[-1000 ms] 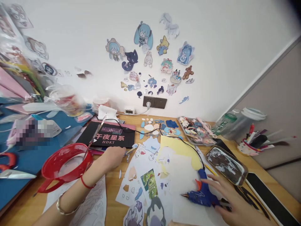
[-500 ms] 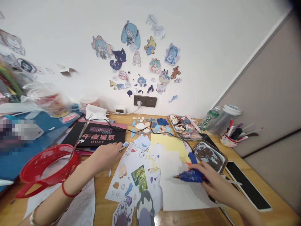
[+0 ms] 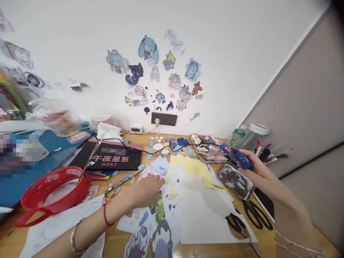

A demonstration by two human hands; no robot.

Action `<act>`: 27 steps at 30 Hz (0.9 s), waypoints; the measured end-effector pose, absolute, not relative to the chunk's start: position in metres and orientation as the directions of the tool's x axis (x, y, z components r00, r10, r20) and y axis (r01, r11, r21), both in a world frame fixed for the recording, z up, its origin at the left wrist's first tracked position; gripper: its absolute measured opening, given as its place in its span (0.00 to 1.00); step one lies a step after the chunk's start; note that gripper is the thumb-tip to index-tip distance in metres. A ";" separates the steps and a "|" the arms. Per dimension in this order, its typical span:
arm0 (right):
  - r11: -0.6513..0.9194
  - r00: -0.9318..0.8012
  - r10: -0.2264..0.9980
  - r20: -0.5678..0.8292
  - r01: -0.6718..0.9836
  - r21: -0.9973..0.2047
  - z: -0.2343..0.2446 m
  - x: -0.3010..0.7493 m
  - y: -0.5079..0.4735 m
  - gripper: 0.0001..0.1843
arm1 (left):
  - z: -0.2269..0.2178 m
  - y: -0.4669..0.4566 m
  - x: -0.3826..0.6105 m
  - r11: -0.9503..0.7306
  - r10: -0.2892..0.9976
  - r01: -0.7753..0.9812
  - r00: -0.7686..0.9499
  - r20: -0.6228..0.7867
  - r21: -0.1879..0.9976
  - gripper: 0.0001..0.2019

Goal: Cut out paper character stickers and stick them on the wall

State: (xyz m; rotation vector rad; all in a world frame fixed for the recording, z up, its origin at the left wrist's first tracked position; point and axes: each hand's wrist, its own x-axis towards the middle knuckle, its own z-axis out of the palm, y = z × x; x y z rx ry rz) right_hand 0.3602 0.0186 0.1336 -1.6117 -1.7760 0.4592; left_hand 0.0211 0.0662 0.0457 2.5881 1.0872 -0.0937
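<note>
My right hand [image 3: 259,170] is wrapped around a blue hot glue gun [image 3: 240,158], raised at the right above a metal tray [image 3: 235,179] with whitish smears. My left hand [image 3: 150,190] is low over the paper cutouts in the middle, fingers curled together; whether a small piece is between them is hidden. Just beyond its fingers is a pale blue cutout [image 3: 160,165]. A green printed picture [image 3: 158,211] is partly under this hand. To its left a patterned pen [image 3: 122,182] lies on the desk. White paper [image 3: 201,215] and a yellow sheet [image 3: 190,168] lie between my hands.
Black-handled scissors [image 3: 238,225] lie on the white paper, with another black-handled pair [image 3: 258,215] beside them. A red basin [image 3: 34,188] stands at the left, near a black folder [image 3: 107,156]. A black cord [image 3: 150,152] crosses the back. Behind are a sticker box [image 3: 208,148] and a bottle [image 3: 236,136].
My right hand has lifted the glue gun from over the white paper up and to the right, uncovering scissors. My left hand has moved right and nearer, away from the pen.
</note>
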 end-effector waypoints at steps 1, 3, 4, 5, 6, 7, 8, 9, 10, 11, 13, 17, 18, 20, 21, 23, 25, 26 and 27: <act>0.147 0.043 0.970 0.238 0.677 -0.721 0.135 0.358 0.021 0.24 | 0.041 0.067 0.026 -0.648 0.679 0.694 0.713 -0.175 0.314 0.16; 0.157 0.099 0.964 0.245 0.532 -0.832 0.138 0.352 0.025 0.23 | 0.029 0.072 0.038 -0.614 0.698 0.684 0.704 -0.135 0.394 0.21; 0.187 0.123 0.956 0.265 0.438 -0.879 0.141 0.348 0.029 0.23 | 0.023 0.076 0.046 -0.579 0.730 0.693 0.675 -0.106 0.429 0.24; 0.225 0.147 0.946 0.289 0.341 -0.913 0.143 0.344 0.032 0.23 | 0.015 0.080 0.055 -0.528 0.776 0.714 0.626 -0.082 0.460 0.26; 0.266 0.172 0.934 0.312 0.248 -0.932 0.146 0.341 0.036 0.22 | 0.009 0.084 0.065 -0.470 0.822 0.737 0.566 -0.064 0.486 0.28; 0.306 0.200 0.920 0.336 0.168 -0.937 0.148 0.338 0.040 0.20 | 0.002 0.088 0.075 -0.413 0.863 0.754 0.504 -0.047 0.510 0.28; 0.345 0.230 0.904 0.360 0.102 -0.933 0.151 0.335 0.045 0.19 | -0.003 0.093 0.085 -0.361 0.893 0.765 0.449 -0.039 0.534 0.28; 0.384 0.258 0.887 0.383 0.049 -0.922 0.152 0.333 0.049 0.17 | -0.007 0.096 0.095 -0.310 0.920 0.774 0.391 -0.032 0.551 0.27; 0.419 0.281 0.871 0.403 0.003 -0.908 0.154 0.331 0.053 0.17 | -0.009 0.100 0.103 -0.265 0.941 0.782 0.337 -0.024 0.564 0.27; 0.447 0.294 0.860 0.417 -0.037 -0.894 0.154 0.330 0.057 0.17 | -0.011 0.103 0.110 -0.224 0.958 0.788 0.287 -0.020 0.573 0.27; 0.487 0.309 0.843 0.440 -0.091 -0.869 0.153 0.328 0.063 0.19 | -0.012 0.107 0.119 -0.160 0.979 0.802 0.205 -0.013 0.575 0.26; 0.465 0.284 0.863 0.418 -0.123 -0.877 0.148 0.327 0.070 0.21 | -0.010 0.109 0.127 -0.137 0.988 0.829 0.156 0.010 0.542 0.26; 0.455 0.279 0.869 0.409 -0.122 -0.882 0.147 0.327 0.071 0.21 | -0.010 0.108 0.128 -0.158 0.985 0.833 0.172 0.025 0.530 0.25; 0.445 0.276 0.874 0.401 -0.119 -0.888 0.146 0.327 0.071 0.21 | -0.010 0.102 0.131 -0.236 0.970 0.833 0.236 0.066 0.501 0.22; 0.449 0.281 0.871 0.403 -0.122 -0.885 0.146 0.327 0.071 0.20 | -0.010 0.097 0.133 -0.293 0.954 0.826 0.286 0.090 0.482 0.21; 0.460 0.289 0.865 0.410 -0.134 -0.878 0.147 0.328 0.070 0.20 | -0.009 0.086 0.138 -0.425 0.903 0.795 0.409 0.134 0.433 0.19; 0.484 0.312 0.849 0.426 -0.140 -0.864 0.148 0.330 0.068 0.18 | -0.008 0.075 0.143 -0.548 0.834 0.750 0.525 0.169 0.372 0.16; 0.494 0.326 0.841 0.432 -0.136 -0.858 0.148 0.330 0.068 0.17 | -0.007 0.071 0.145 -0.596 0.801 0.728 0.570 0.184 0.339 0.14; 0.498 0.338 0.835 0.434 -0.131 -0.857 0.149 0.331 0.067 0.16 | -0.006 0.067 0.147 -0.636 0.771 0.709 0.605 0.199 0.305 0.13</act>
